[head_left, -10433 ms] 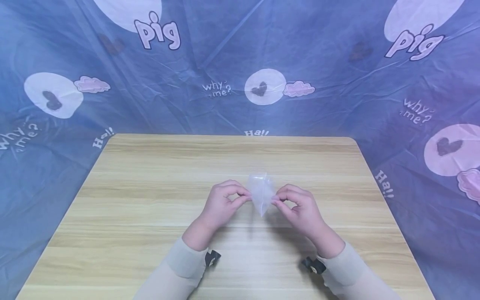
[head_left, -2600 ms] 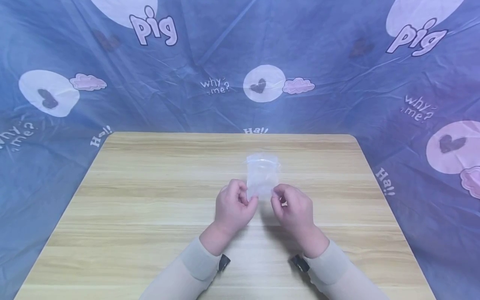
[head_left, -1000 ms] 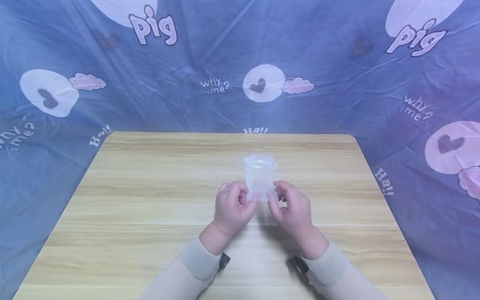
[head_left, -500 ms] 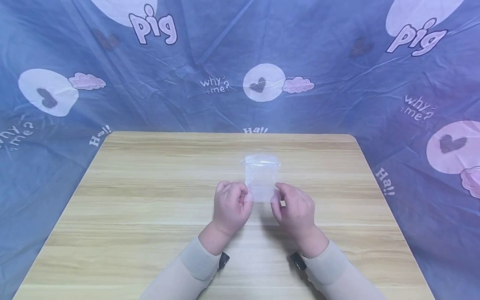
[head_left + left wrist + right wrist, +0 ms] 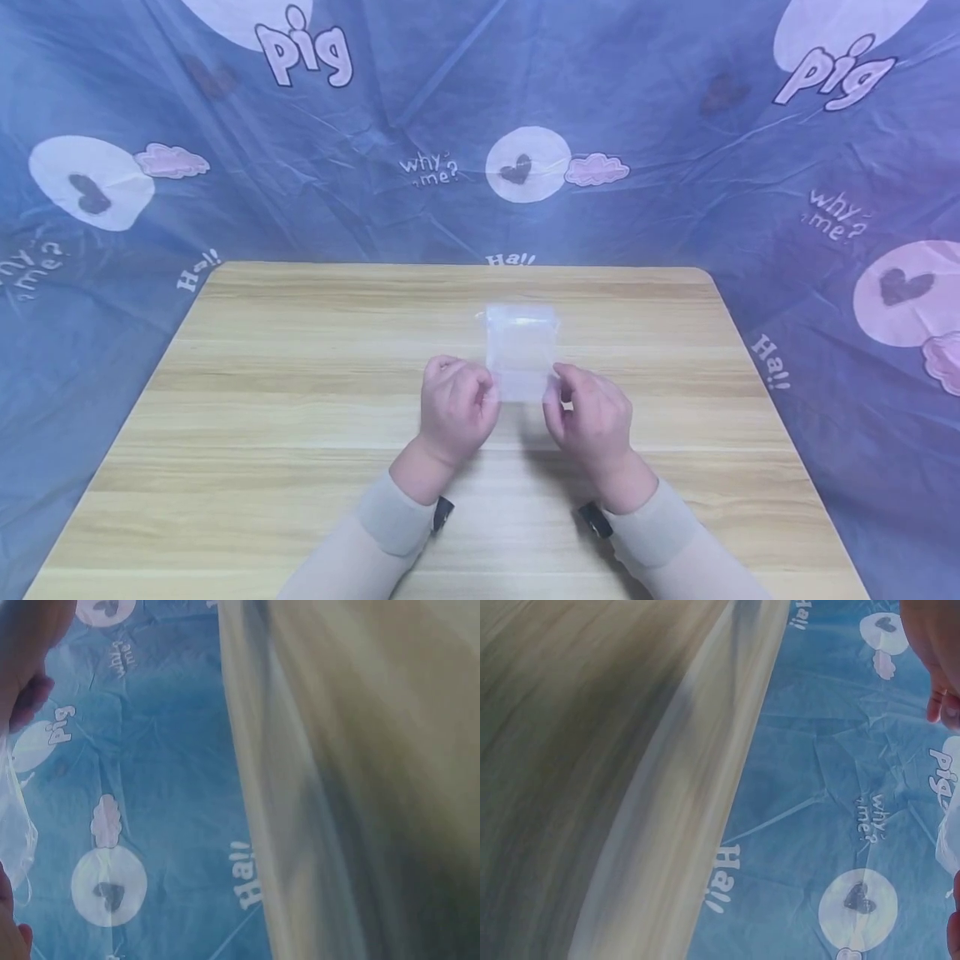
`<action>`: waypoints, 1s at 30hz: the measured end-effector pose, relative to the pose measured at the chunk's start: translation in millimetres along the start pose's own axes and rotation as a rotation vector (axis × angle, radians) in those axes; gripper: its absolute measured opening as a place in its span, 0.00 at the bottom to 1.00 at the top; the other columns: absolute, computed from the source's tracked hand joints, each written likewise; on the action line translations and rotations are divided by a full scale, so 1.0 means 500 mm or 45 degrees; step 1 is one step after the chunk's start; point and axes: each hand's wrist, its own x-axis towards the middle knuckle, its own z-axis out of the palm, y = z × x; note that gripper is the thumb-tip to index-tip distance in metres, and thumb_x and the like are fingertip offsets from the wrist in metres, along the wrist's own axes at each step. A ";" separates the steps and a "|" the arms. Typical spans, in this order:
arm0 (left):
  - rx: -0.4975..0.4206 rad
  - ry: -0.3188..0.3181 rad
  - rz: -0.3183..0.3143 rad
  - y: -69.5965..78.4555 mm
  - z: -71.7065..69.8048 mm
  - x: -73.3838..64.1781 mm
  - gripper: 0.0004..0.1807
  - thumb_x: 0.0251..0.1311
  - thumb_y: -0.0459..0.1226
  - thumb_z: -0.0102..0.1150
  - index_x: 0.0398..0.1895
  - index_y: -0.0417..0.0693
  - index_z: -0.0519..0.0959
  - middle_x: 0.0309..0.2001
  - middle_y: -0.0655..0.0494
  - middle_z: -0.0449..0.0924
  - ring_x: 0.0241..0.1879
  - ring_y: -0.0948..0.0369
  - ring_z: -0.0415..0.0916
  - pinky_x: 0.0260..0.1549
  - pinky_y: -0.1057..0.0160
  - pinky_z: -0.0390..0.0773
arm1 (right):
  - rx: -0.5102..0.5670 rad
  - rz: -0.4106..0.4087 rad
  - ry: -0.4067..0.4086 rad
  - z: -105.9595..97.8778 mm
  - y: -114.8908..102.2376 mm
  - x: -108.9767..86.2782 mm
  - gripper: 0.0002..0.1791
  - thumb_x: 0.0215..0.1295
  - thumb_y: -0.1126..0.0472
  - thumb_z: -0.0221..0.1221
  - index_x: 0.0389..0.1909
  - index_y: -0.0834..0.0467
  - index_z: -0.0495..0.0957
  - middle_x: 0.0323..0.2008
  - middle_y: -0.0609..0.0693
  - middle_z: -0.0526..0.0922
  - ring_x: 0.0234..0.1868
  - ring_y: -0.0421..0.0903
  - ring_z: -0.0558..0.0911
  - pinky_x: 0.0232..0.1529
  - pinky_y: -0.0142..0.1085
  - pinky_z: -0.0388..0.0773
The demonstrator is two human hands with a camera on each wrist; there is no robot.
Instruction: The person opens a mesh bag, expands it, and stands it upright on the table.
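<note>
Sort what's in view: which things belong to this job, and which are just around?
In the job:
clear plastic bag
left hand and right hand, both holding it

Just around:
wood-grain table
patterned blue backdrop
black devices at the wrists

Pale sleeves, 2 black wrist cameras

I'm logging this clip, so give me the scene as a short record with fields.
Item held: clear plastic bag, raised above the table
Contents: none can be made out
Left hand: pinches the bag near its close left corner
Right hand: pinches it near the close right corner
Tabletop: light wood grain
Backdrop: blue sheet printed with "pig", "why me?" and "Ha!!"
Sleeves: pale
</note>
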 end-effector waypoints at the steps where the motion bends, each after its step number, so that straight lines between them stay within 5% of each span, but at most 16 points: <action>1: 0.005 0.003 0.013 -0.002 -0.002 0.003 0.06 0.65 0.30 0.52 0.29 0.44 0.72 0.19 0.57 0.74 0.20 0.58 0.75 0.35 0.49 0.80 | -0.002 0.006 0.006 0.001 -0.001 0.001 0.09 0.62 0.69 0.56 0.38 0.71 0.79 0.17 0.52 0.78 0.12 0.46 0.72 0.09 0.40 0.67; 10: 0.040 0.016 0.094 -0.011 -0.010 0.012 0.09 0.68 0.32 0.52 0.27 0.45 0.71 0.19 0.58 0.72 0.18 0.60 0.70 0.35 0.50 0.79 | -0.033 0.124 0.002 -0.001 -0.005 0.004 0.14 0.60 0.65 0.58 0.43 0.72 0.76 0.15 0.49 0.74 0.10 0.44 0.66 0.07 0.37 0.59; 15: 0.066 0.002 0.097 -0.014 -0.013 0.012 0.04 0.62 0.32 0.51 0.28 0.45 0.72 0.20 0.57 0.74 0.18 0.59 0.72 0.35 0.50 0.78 | -0.069 0.112 0.004 -0.003 -0.003 0.004 0.15 0.59 0.64 0.58 0.42 0.72 0.76 0.14 0.49 0.72 0.09 0.42 0.63 0.07 0.36 0.57; 22: 0.070 0.016 0.064 -0.009 -0.011 0.015 0.01 0.54 0.31 0.51 0.29 0.45 0.72 0.17 0.59 0.71 0.17 0.59 0.71 0.32 0.51 0.78 | -0.111 0.077 0.059 -0.007 0.000 0.007 0.15 0.58 0.63 0.59 0.40 0.71 0.76 0.14 0.49 0.70 0.09 0.44 0.61 0.08 0.37 0.57; 30: 0.027 0.025 -0.010 -0.004 -0.009 0.009 0.07 0.62 0.33 0.54 0.26 0.45 0.70 0.17 0.59 0.68 0.16 0.60 0.69 0.34 0.49 0.77 | -0.098 0.074 0.116 -0.007 0.002 0.015 0.14 0.56 0.63 0.59 0.38 0.71 0.76 0.14 0.50 0.70 0.10 0.45 0.63 0.08 0.39 0.58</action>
